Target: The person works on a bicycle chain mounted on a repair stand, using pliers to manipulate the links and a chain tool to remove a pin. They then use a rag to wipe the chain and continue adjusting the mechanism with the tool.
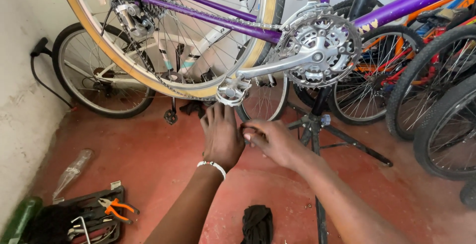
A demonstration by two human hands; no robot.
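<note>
A purple bicycle hangs on a repair stand (314, 125), its crankset (320, 50) and chain at the top of the head view. The silver crank arm points down-left to a metal pedal (232, 91). My left hand (221, 136), with a white bead bracelet at the wrist, is held flat with fingers spread just below the pedal. My right hand (270, 140) sits beside it with fingertips pinched together against the left hand's edge; whether it holds something small is hidden.
A rear wheel with tan tyre (163, 83) fills the upper left. More bicycles (436, 90) crowd the right. An open tool case with orange pliers (99, 214), a clear plastic bottle (72, 172) and a black rag (257, 224) lie on the red floor.
</note>
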